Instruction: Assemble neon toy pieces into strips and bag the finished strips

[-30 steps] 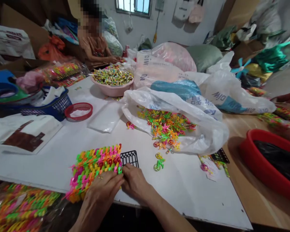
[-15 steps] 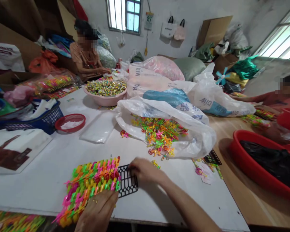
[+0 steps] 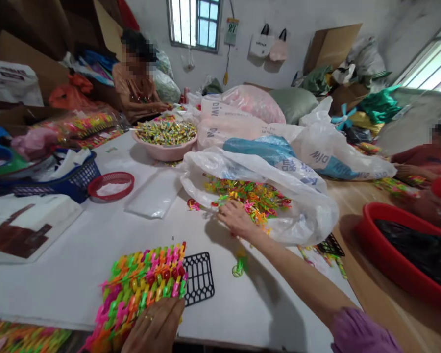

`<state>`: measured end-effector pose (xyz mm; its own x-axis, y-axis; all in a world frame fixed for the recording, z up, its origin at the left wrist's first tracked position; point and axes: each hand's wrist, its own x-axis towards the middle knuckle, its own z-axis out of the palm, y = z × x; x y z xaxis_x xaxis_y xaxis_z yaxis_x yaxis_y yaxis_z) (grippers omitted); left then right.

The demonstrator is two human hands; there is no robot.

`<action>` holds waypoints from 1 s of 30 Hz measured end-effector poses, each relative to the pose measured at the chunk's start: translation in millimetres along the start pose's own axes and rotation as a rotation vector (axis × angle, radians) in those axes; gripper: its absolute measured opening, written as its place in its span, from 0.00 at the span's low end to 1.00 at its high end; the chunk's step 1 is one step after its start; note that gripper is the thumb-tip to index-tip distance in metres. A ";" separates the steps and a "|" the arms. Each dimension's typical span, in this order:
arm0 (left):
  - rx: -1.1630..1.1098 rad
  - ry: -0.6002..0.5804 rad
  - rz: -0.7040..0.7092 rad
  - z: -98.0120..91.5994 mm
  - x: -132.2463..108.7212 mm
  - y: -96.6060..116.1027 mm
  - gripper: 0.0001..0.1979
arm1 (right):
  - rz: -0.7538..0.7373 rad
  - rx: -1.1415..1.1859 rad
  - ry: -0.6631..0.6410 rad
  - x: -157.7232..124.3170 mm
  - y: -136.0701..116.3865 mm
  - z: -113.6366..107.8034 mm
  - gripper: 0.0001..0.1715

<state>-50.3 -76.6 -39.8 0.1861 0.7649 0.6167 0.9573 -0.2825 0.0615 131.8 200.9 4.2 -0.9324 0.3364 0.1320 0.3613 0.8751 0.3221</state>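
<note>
My left hand lies over the near edge of a black plastic grid rack, its fingers together and its thumb hidden. Rows of bright plastic toy pieces in pink, green, orange and yellow cover most of the rack; bare grid shows at its right end. My right hand reaches to the mouth of a white plastic bag, fingers bent and apart over loose toy pieces. A small green toy piece, partly blurred, is on the table between the hands.
A pink basin of small wrapped pieces stands behind a clear plastic sheet. At left are a red basket and a blue basket. A red tub stands at right. Two other people sit across the table.
My right hand has left the rack's bare right end and moved up and away to the bag's toy pieces. A green toy piece now shows on the table. My left hand stays at the rack.
</note>
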 end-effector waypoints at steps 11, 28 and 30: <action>0.025 -0.163 -0.178 -14.4 2.5 11.6 0.14 | 0.615 0.323 -0.212 -19.4 -78.6 3.0 0.11; -0.109 -0.393 -0.362 -8.8 92.9 -28.0 0.11 | 0.673 1.476 0.178 2.6 -157.1 2.9 0.06; -0.137 -0.390 -0.333 -8.2 92.2 -28.2 0.11 | 0.581 1.397 0.195 12.6 -155.9 4.9 0.05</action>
<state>-62.0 -2.9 21.8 -0.0295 0.9771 0.2105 0.9457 -0.0409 0.3223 63.7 70.3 -48.9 -0.6123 0.7868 0.0776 0.2661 0.2975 -0.9169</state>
